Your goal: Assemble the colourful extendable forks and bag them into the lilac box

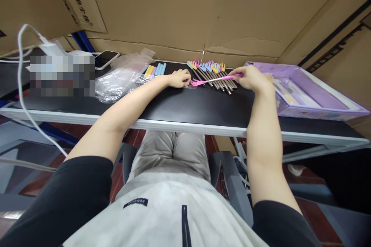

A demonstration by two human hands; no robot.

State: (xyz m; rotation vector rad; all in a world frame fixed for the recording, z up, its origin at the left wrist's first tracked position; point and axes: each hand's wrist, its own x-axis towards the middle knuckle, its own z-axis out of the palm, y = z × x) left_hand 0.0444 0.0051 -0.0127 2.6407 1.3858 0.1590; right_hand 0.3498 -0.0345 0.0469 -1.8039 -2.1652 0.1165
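My right hand [249, 78] is closed around the pink handle of a back scratcher [214, 80]. Its metal rod points left, and the pink claw head lies close to my left fingertips. My left hand [179, 78] rests low over the table with its fingers curled together, pinching what looks like the edge of a clear plastic bag [190, 86]; most of that bag is hidden under the hand. Just behind the scratcher lies a row of more back scratchers [216, 68], with yellow, blue, pink and purple claws toward the back and metal rods toward me.
At right stands an open purple box [327, 92] with wrapped pieces inside. Left of my left hand are yellow, purple and blue handles [160, 69] and a heap of clear plastic bags [118, 77]. A phone [106, 60] and white cable [19, 58] lie farther left. Cardboard [185, 11] walls the back.
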